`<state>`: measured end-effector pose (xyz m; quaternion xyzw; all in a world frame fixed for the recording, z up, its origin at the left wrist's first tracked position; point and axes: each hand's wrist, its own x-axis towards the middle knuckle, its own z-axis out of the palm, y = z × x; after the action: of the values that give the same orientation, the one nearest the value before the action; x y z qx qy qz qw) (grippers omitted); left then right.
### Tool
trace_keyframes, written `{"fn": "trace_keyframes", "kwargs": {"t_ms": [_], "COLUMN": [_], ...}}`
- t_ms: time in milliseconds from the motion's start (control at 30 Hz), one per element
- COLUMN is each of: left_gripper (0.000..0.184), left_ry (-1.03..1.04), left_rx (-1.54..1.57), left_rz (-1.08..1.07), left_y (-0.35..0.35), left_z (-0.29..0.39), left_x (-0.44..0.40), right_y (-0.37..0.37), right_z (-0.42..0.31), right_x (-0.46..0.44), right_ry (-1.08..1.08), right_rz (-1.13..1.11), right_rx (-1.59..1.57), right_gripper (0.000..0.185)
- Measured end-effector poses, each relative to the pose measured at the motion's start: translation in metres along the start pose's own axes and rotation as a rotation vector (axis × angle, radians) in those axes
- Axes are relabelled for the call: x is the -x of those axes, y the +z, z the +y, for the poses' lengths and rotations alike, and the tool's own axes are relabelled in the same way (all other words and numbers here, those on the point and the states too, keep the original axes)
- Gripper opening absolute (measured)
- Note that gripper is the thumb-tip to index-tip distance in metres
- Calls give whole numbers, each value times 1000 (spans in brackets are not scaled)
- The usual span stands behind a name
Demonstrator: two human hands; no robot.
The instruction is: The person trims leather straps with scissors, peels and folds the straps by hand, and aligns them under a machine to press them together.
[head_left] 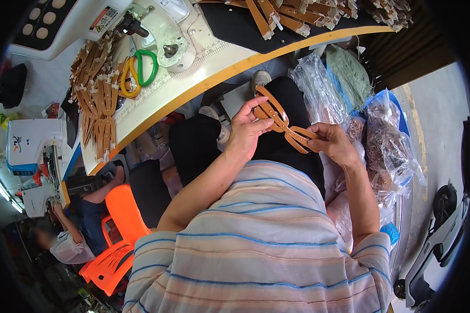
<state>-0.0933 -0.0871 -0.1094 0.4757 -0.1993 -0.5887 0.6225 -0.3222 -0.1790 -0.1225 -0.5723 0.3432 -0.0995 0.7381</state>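
Note:
A brown leather strap piece (280,123) with small metal studs is spread between my hands above my lap. Its loops fan out on both sides of a narrow, knot-like middle. My left hand (245,130) pinches the loop on the left, thumb on top and fingers partly behind. On the other side, my right hand (334,145) grips the end of the right loop between thumb and fingers. Part of each loop is hidden by the fingers.
Similar brown straps lie heaped on the worktable's left (96,94) and far side (303,13). Scissors with green and yellow handles (136,78) rest near a machine. Clear plastic bags (386,141) stand at right. An orange chair (125,214) and a seated person (70,240) are at left.

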Motion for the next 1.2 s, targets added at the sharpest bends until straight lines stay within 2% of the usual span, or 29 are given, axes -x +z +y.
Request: {"fn": "trace_keyframes", "kwargs": {"t_ms": [433,800,900,1033,1100,1200], "left_gripper": [61,60,60,60,59,61], "left_ry": [-18,-48,-40,4,82,83], "left_rx": [46,75,49,14,16,39], "left_rz": [-13,21,49,40,23,-45], "left_y": [2,0,0,2,1,1], "left_z": [2,-2,-10,-9,-9,-3], "left_x": [4,4,5,1,0,-5], "right_y": [14,19,24,26,27,29], "right_z": [-15,-20,-15,-14,-17,-30], "right_x": [4,6,7,8,7,7], "right_ry": [-47,-63,-140,-197,-129,-87], "right_rz": [19,52,54,102,84,72], "right_rx": [23,86,44,157,129,88], "right_gripper": [22,18,16,16,15,15]}}
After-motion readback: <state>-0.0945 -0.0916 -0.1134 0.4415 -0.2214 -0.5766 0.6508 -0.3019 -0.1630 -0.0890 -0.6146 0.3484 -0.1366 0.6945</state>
